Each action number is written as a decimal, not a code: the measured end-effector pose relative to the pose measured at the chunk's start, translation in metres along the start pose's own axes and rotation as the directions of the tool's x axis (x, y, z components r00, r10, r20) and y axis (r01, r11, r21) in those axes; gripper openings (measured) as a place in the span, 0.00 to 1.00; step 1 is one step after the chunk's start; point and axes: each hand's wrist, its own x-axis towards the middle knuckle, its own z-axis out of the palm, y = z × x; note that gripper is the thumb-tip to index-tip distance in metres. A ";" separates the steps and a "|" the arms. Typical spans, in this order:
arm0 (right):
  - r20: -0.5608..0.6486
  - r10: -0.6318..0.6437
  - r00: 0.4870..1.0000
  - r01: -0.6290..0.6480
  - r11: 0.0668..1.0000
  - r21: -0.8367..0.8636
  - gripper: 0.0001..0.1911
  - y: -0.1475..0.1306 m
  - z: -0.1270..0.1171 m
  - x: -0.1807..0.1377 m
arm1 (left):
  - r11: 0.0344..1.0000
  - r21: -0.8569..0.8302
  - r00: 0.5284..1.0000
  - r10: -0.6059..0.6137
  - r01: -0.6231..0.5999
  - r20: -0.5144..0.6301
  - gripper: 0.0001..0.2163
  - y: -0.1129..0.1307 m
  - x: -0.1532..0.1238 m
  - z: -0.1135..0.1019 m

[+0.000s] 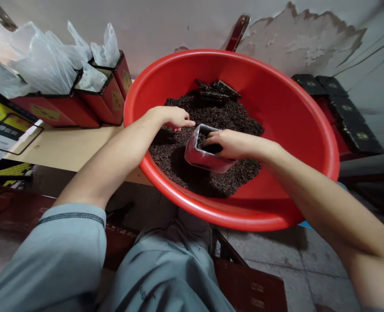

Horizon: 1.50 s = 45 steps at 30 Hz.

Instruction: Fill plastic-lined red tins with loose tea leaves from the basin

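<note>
A big red plastic tub (312,130) holds a heap of dark loose leaves that look like tea (234,117). Tilted on the heap is a red tin (208,161) with no lid, its rim lined with clear plastic. My right hand (229,143) reaches into the tin's mouth, fingers spread over the dark leaves inside; the fingertips are partly hidden. Just left of the tin, my left hand (178,118) hovers above the heap with its index finger stretched out and nothing visible in it. Several black lids (218,91) lie on the leaves at the tub's far side.
Several red tins (97,97) with clear plastic bags (45,65) sticking out stand on a wooden board (61,145) at left. More red tins with black lids (348,108) are at right. A wall (178,26) with peeling paint rises behind the tub.
</note>
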 end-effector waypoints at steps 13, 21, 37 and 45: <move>0.031 0.087 0.996 -0.085 0.995 -0.045 0.23 -0.009 -0.002 -0.003 | 1.000 0.005 1.000 -0.008 0.008 0.014 0.29 0.002 0.002 0.002; 0.051 0.067 0.996 -0.065 0.997 -0.033 0.25 -0.013 -0.003 -0.004 | 0.999 0.029 0.999 -0.030 0.030 0.028 0.28 0.005 -0.001 0.002; 0.029 0.044 0.999 -0.044 0.999 0.009 0.22 -0.006 0.002 -0.002 | 0.999 0.006 0.997 -0.043 0.043 0.057 0.29 0.004 0.003 0.003; -0.028 -0.042 0.999 0.044 0.997 0.061 0.28 -0.004 -0.003 -0.007 | 0.999 -0.002 0.998 -0.037 0.037 0.055 0.28 0.000 0.007 0.004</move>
